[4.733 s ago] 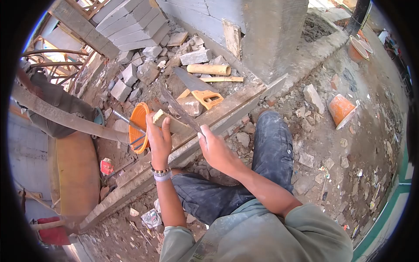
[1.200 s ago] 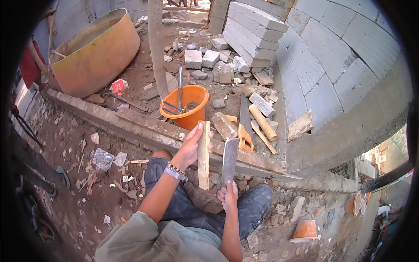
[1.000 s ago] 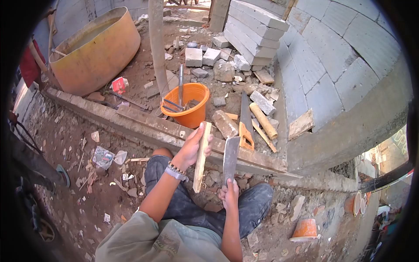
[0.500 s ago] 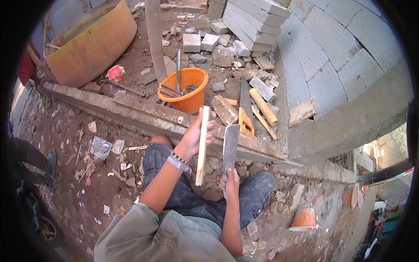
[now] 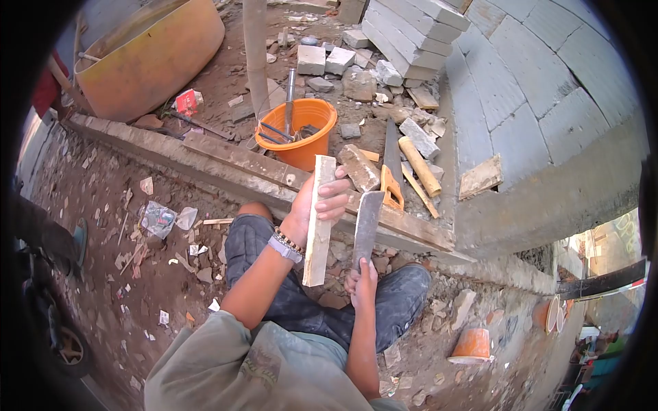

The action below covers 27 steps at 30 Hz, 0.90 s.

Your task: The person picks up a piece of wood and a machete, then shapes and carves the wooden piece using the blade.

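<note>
A short pale strip of wood [image 5: 317,236] stands nearly upright in front of me, its broad face turned my way. My left hand [image 5: 330,198] is wrapped round its upper part, with fingers showing on the right edge. To the right, my right hand [image 5: 363,279] grips the lower end of a machete [image 5: 368,222]. Its wide, dull grey blade points up and stays apart from the wood. Most of the machete's handle is hidden inside my fist. Both hands are above my lap.
Ahead runs a low concrete ledge [image 5: 157,149] with a plank on it. Beyond it stand an orange bucket [image 5: 312,149] of tools, a handsaw [image 5: 392,185], a bamboo piece [image 5: 420,168] and rubble. A block wall [image 5: 528,96] rises at right. An upturned orange bucket [image 5: 471,344] lies lower right.
My left hand has turned the wood strip so a wider face shows. The machete has shifted slightly right and tilts a little more. The view has shifted slightly.
</note>
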Each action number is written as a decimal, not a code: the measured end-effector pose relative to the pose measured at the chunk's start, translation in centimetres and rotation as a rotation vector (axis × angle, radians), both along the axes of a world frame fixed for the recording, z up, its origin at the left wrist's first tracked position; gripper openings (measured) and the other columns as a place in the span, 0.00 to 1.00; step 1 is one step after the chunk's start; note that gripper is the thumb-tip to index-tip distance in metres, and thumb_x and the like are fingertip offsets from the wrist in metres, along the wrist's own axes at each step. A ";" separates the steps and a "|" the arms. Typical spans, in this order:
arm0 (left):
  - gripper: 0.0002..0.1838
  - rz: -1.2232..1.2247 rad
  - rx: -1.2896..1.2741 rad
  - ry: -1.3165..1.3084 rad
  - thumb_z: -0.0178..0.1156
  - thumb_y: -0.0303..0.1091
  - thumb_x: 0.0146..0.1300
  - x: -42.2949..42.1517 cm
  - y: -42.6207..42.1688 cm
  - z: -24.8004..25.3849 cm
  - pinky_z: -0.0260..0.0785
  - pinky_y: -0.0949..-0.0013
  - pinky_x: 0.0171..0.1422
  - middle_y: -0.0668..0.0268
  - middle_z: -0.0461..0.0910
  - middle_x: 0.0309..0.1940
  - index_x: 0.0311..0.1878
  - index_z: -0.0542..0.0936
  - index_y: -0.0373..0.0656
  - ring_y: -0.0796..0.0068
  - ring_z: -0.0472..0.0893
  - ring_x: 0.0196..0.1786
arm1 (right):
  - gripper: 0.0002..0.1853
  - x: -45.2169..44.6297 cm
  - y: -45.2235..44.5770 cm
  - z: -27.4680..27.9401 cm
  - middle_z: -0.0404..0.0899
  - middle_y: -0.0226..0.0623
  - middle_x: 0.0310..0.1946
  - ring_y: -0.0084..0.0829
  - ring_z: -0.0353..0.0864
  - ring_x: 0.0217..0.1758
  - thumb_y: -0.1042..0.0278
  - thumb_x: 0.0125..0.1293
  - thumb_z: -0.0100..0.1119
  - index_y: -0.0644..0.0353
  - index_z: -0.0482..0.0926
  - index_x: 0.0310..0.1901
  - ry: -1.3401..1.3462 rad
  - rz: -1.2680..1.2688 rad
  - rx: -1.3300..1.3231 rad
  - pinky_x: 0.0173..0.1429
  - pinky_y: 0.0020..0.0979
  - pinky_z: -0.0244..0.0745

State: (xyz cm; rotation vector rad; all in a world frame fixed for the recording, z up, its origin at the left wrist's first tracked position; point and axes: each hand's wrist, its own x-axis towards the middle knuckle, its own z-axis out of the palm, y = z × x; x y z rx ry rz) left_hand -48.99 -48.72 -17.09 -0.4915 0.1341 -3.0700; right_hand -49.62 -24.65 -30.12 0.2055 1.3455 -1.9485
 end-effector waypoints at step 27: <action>0.36 -0.031 0.115 0.151 0.58 0.69 0.68 -0.1 2.1 0.0 0.64 0.65 0.37 0.68 0.68 0.39 0.60 0.70 0.44 0.73 0.68 0.32 | 0.15 -0.3 0.0 -1.3 0.56 0.19 0.19 0.16 0.54 0.14 0.52 0.82 0.48 0.57 0.71 0.51 0.062 -0.001 0.082 0.18 0.26 0.49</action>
